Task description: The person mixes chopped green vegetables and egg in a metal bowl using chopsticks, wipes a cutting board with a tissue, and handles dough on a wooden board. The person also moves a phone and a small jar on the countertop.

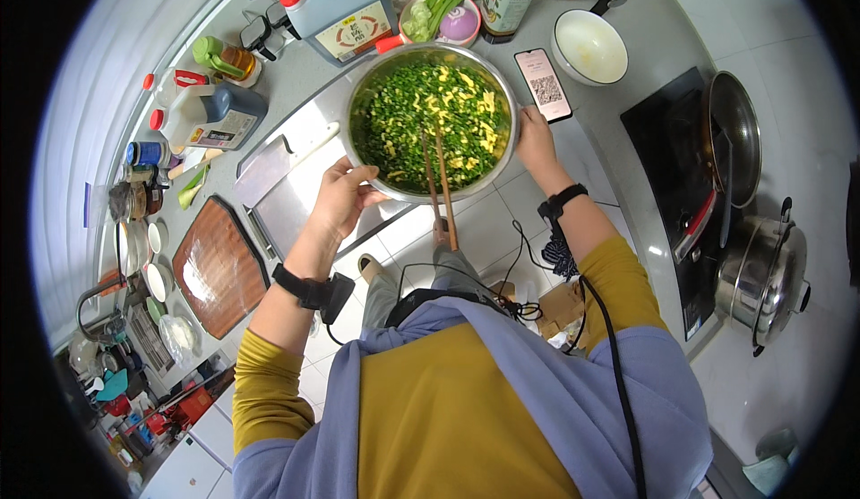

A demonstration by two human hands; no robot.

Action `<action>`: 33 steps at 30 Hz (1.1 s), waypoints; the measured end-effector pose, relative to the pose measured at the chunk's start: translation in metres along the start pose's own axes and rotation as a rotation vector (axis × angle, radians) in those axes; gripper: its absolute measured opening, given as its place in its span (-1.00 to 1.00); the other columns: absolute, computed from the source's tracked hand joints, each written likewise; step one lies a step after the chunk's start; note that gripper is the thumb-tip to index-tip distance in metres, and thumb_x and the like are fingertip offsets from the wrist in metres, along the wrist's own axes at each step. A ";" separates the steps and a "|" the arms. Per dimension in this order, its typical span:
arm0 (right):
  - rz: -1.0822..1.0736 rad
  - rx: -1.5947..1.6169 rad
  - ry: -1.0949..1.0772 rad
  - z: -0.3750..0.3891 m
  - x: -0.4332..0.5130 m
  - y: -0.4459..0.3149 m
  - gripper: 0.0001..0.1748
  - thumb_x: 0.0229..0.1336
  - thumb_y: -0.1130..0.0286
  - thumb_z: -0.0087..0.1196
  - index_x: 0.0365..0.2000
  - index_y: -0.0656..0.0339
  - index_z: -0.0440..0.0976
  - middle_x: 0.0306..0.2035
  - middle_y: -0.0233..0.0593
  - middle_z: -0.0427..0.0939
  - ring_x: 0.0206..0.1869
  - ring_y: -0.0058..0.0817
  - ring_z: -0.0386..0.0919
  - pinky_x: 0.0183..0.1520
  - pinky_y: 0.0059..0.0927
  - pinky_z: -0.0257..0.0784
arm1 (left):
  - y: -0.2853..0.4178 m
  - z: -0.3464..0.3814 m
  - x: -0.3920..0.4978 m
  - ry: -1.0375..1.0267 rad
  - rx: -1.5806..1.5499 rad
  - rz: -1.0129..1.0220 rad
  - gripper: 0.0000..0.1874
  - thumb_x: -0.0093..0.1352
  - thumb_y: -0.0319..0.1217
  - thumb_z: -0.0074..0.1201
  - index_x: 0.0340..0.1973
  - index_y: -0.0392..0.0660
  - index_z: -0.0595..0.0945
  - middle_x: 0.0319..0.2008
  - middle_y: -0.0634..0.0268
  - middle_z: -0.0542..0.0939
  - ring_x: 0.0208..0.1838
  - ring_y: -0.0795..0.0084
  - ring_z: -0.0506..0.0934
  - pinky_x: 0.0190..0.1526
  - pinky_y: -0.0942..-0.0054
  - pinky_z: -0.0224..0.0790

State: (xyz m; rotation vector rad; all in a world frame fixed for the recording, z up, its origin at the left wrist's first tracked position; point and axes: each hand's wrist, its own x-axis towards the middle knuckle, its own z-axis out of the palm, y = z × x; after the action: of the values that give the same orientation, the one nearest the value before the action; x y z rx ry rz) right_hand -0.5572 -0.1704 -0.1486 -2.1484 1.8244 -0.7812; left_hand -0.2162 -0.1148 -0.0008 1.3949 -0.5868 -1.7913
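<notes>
A large stainless steel bowl (pixel 358 92) is held up in front of me, partly beyond the counter's front edge. Finely chopped greens (pixel 410 96) mixed with yellow egg pieces (pixel 488 123) fill much of it. A pair of wooden chopsticks (pixel 441 170) stands in the mix, leaning on the near rim with the ends pointing toward me. My left hand (pixel 344 196) grips the rim at the lower left, thumb on top and fingers beneath. On the right side, my right hand (pixel 536 137) clasps the bowl's edge; its fingers are partly hidden behind the bowl.
Left of the bowl, a cleaver (pixel 263 171) lies on a metal board (pixel 302 193). A brown cutting board (pixel 218 267) is farther left. A phone (pixel 543 86) and white pan (pixel 591 49) sit right, before a black cooktop (pixel 662 136) with a frying pan (pixel 739 143). Jugs (pixel 349 12) line the back.
</notes>
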 end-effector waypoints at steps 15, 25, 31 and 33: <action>0.260 0.266 -0.071 -0.054 -0.065 0.003 -0.75 -0.05 0.59 0.09 -0.27 0.21 0.54 -0.27 -0.10 0.47 -0.24 -0.06 0.51 -0.19 -0.20 0.46 | -0.012 0.052 0.053 -0.073 -0.007 -0.031 -0.70 0.33 -0.63 -0.06 -0.02 -0.43 0.41 -0.22 -0.02 0.59 -0.36 0.24 0.67 -0.35 0.52 0.67; 0.190 0.256 -0.051 -0.067 -0.081 -0.001 -0.73 -0.03 0.62 0.09 -0.24 0.19 0.56 -0.33 -0.18 0.47 -0.36 -0.28 0.49 -0.28 -0.38 0.42 | -0.022 0.064 0.076 -0.104 -0.015 -0.009 -0.74 0.34 -0.62 -0.10 -0.06 -0.46 0.38 -0.28 -0.02 0.59 -0.38 0.20 0.67 -0.37 0.48 0.67; 0.311 0.329 -0.058 -0.074 -0.078 0.003 -0.79 0.02 0.57 0.08 -0.26 0.22 0.54 -0.28 -0.12 0.50 -0.28 -0.17 0.53 -0.19 -0.27 0.46 | -0.030 0.067 0.089 -0.040 0.097 -0.083 -0.70 0.34 -0.63 -0.09 -0.01 -0.45 0.38 -0.20 0.01 0.56 -0.31 0.22 0.65 -0.32 0.45 0.66; 0.327 0.304 -0.044 -0.076 -0.078 0.008 -0.78 0.04 0.58 0.10 -0.23 0.25 0.53 -0.31 -0.19 0.52 -0.32 -0.36 0.53 -0.23 -0.40 0.46 | -0.031 0.065 0.091 -0.032 0.136 -0.069 -0.66 0.38 -0.54 -0.03 0.03 -0.44 0.36 -0.19 0.02 0.55 -0.26 0.26 0.63 -0.35 0.49 0.64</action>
State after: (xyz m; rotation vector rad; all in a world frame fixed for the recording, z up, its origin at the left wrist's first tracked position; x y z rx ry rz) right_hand -0.6107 -0.0840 -0.1085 -1.6171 1.8322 -0.8586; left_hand -0.2960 -0.1760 -0.0592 1.4962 -0.6962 -1.8607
